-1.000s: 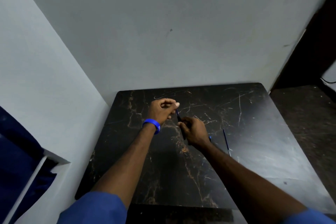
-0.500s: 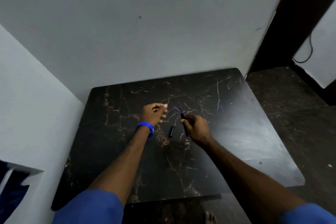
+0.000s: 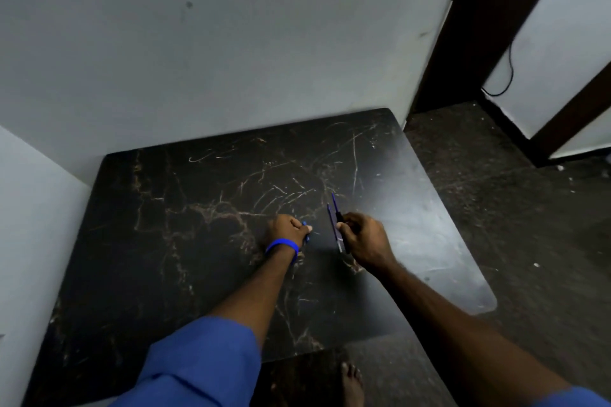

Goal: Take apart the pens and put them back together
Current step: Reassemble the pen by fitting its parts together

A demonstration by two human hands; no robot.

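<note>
The left hand [image 3: 288,229], with a blue wristband [image 3: 282,246] at the wrist, rests knuckles-up low on the dark marbled desk [image 3: 165,241], its grip clenched around a small blue pen part [image 3: 305,231] that peeks out past the fingers. Just to its right, apart from it, the right hand [image 3: 363,239] hovers over the desk, its grip grasping a thin blue pen barrel [image 3: 334,225] and a slim refill [image 3: 334,200], both pointing away from the person.

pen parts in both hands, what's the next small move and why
Probably bring the two hands together. The right hand pinches thin blue pen parts pointing away, the left hand is closed on a small blue piece, and a gap separates them above the table.
</note>
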